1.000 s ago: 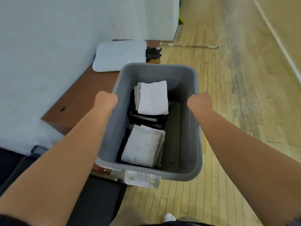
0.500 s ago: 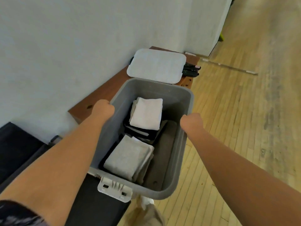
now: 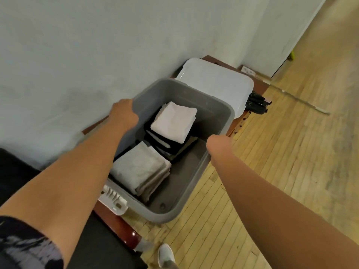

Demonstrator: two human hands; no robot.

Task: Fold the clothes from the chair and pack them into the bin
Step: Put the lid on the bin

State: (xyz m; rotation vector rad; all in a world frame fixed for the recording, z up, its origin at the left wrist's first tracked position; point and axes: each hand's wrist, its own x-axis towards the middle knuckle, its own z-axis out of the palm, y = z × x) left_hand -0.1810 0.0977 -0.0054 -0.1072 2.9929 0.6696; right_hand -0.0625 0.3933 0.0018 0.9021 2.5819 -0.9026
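Observation:
I carry a grey plastic bin (image 3: 217,105) in the air between both hands. My left hand (image 3: 122,115) grips its left rim and my right hand (image 3: 218,144) grips its right rim, fingers hidden under the edge. Inside lie a folded white cloth (image 3: 174,121) on top of a folded black garment (image 3: 165,144), and nearer to me a folded grey garment (image 3: 139,167). A white latch (image 3: 113,199) hangs at the bin's near end.
The bin's white lid (image 3: 215,82) lies on a low brown wooden table (image 3: 260,86) by the wall, with dark items (image 3: 256,103) beside it. A dark chair seat (image 3: 97,247) sits at lower left. Wooden floor spreads to the right; my shoe (image 3: 165,255) shows below.
The bin, held in both hands, has swung left toward the wall and the wooden table. The lid now sits just behind the bin's far rim.

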